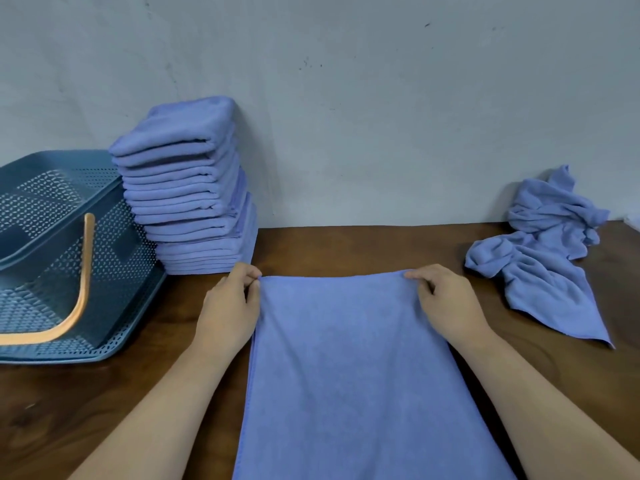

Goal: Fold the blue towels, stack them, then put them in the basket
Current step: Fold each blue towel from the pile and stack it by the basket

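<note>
Below, towel (346, 375) cut off | left hand (232, 303), right hand (446, 299) pinch corners

My left grip (230, 306) and right grip (446, 299) are bare hands. Both forearms (166, 410) are bare too, uncovered as far back as they show.

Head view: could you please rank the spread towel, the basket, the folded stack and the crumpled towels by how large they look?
1. The spread towel, nearest the camera.
2. The basket, cut off at the left edge.
3. The folded stack and the crumpled towels look about alike; not ranked.
</note>
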